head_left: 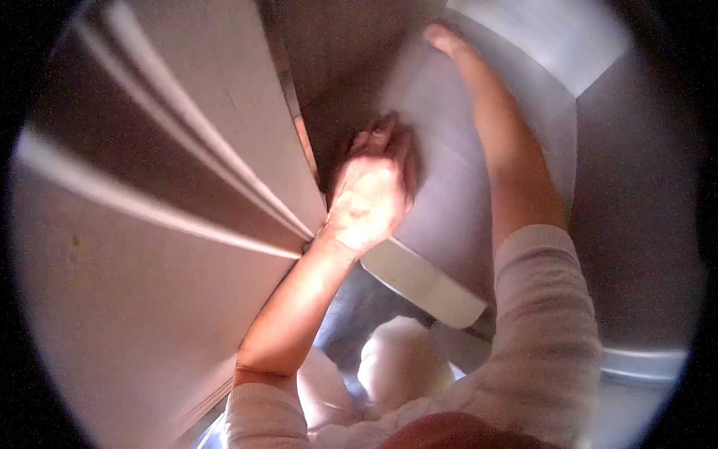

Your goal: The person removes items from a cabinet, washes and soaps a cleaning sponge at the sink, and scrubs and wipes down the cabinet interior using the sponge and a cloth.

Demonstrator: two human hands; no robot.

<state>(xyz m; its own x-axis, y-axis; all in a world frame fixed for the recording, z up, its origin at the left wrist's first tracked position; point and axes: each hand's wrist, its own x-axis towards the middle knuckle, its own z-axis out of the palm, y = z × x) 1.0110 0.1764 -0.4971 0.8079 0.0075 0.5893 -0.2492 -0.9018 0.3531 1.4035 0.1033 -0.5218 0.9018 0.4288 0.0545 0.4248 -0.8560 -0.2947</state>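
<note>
My left hand [372, 191] is in the middle of the view, its back brightly lit and its fingers reaching forward, slightly apart and partly in shadow. It is over or against the left edge of a smooth grey panel [456, 194]; I cannot tell whether it touches. No held thing shows in it. My right hand [444, 39] is far forward at the panel's upper end, small and blurred. Its fingers are smeared, so their grip is unclear. Below my left hand is a pale strip with rounded corners [422, 284].
Pale boards [127, 299] with white edges [187, 135] stand along the left. A dark brown surface [336, 52] lies ahead. At the upper right is a bright white panel [553, 37], with a grey-brown surface [643, 209] below it. My knees [400, 355] show at the bottom.
</note>
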